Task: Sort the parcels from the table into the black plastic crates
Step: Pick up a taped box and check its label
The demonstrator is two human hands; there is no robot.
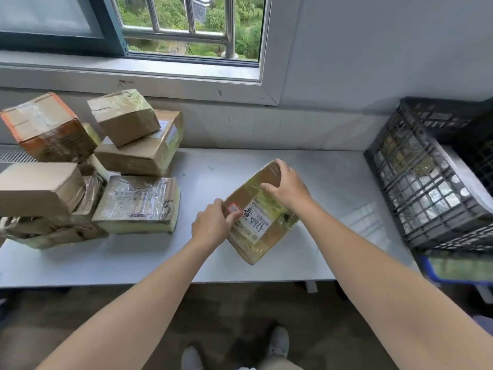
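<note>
Both hands gripping 1 taped parcel (266, 206) over the table (333, 177).
Left hand (213, 224) pinches the parcel's near-left corner, thumb on the label (257, 222); right hand (286, 188) curls over its far end. Parcel lies skewed, can't tell if it's touching the table. Pile of other parcels (128, 156) well left of it, black crates (426, 188) off to its right.

The middle parcel (246, 194) is brown cardboard under yellow-green tape, with a white label (257, 221) bearing black handwriting and a small red-edged sticker (233, 208). The table (133, 263) is pale grey. The crate (426, 188) on the right is black, its walls an open grid. The far-left box (45, 126) has orange edges.
</note>
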